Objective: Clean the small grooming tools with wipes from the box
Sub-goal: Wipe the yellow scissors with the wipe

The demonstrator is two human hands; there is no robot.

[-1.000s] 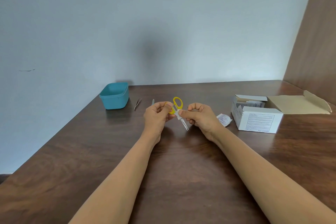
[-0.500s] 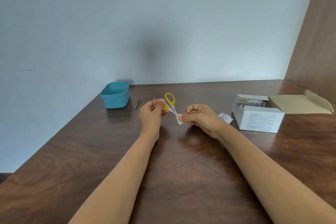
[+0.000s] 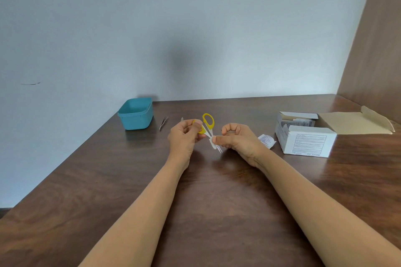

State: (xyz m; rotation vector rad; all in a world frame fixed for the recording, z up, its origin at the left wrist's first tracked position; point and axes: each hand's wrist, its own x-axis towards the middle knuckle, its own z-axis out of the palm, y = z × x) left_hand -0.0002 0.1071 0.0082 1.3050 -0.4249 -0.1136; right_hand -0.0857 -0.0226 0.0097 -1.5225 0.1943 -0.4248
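Left hand (image 3: 183, 136) grip, scissors (image 3: 209, 127) tips nearward

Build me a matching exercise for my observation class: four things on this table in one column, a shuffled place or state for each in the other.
1 scissors
2 teal tub
3 tweezers
4 wipe box

A lying just right of the tub
B flap open, at the right
C left hand grips it, right hand pinches a wipe on its blades
D standing at far left

Pairs: 1-C, 2-D, 3-A, 4-B
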